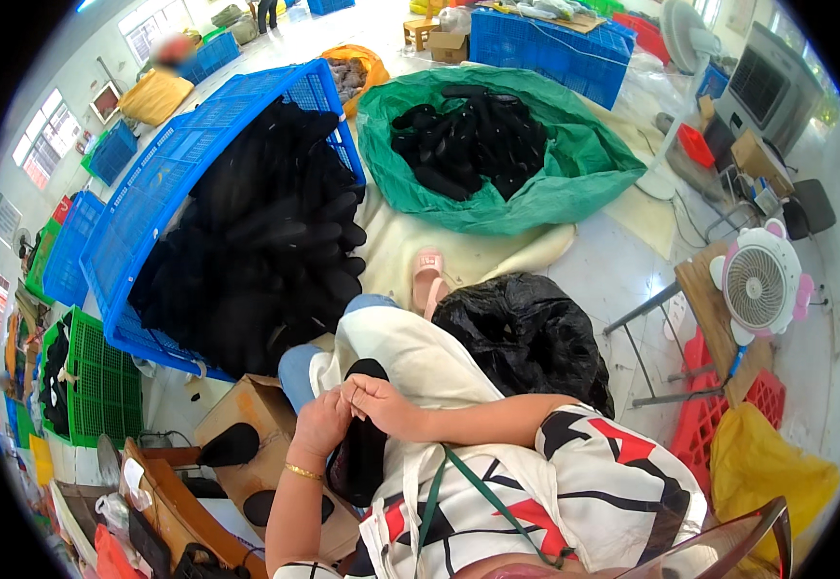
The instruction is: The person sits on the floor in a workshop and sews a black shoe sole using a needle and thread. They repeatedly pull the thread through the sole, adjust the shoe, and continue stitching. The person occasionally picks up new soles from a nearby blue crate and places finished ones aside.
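My left hand [321, 425] and my right hand [383, 403] meet over my lap, both pinching a black shoe insole-shaped piece [360, 449] that stands on end between them. A cream cloth [420, 362] covers my knees under the piece. A gold bangle sits on my left wrist. A tipped blue crate [164, 183] ahead on the left spills a large heap of the same black pieces [265, 241]. More black pieces [468, 140] lie on a green sack [574, 169] further ahead.
A cardboard box [261, 454] with two black pieces on it stands by my left arm. A black plastic bag [526, 333] lies to the right of my knees. A small white fan [757, 280] sits on a stool, above red crates [719, 415]. Green crates [101, 381] stand at far left.
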{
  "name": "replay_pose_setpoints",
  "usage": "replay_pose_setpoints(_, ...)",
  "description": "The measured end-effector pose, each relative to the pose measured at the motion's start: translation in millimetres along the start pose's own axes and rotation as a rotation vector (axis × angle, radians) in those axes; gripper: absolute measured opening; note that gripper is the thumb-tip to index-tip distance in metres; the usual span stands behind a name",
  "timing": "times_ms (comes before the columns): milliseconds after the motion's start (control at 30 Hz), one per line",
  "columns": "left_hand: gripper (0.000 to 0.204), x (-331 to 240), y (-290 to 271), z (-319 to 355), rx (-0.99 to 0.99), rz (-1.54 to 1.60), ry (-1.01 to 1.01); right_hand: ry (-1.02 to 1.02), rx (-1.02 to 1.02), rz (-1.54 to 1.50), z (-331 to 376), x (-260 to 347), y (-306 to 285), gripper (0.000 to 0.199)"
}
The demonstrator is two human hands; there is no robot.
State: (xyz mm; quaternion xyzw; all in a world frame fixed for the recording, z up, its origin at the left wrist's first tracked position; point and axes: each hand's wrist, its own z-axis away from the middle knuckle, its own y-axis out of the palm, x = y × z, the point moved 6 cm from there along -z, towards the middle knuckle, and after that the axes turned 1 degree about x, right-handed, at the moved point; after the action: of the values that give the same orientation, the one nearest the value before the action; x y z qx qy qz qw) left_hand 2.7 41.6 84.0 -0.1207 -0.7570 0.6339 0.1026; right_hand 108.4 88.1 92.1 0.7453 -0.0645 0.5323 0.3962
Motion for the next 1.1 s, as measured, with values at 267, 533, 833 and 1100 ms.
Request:
replay_pose_setpoints(267, 0.021, -19.7, 31.2, 16.4, -0.05, 0.17, -0.068, 0.113, -0.03, -0.006, 22.5, -11.1, -15.2, 0.023)
replay_pose_setpoints(533, 0.025, -11.0, 57.8, 13.5, -0.141, 0.444, -0.11, -0.072, 0.061, 0.402, 34.6, 6.1, -7.9, 0.01)
replay_pose_setpoints(833, 0.031, -9.6, 21.3, -14.7, 0.116, 0.354, -0.115, -0.196, 0.094, 0.713, 9.6, 19.5, -31.9, 0.015)
replay_pose_setpoints(1100, 0.02, 3.0, 9.6, -7.2, 0.106, 0.837, -0.575, -0.46, 0.076, 1.04, 18.1, 50.0, -26.6, 0.009)
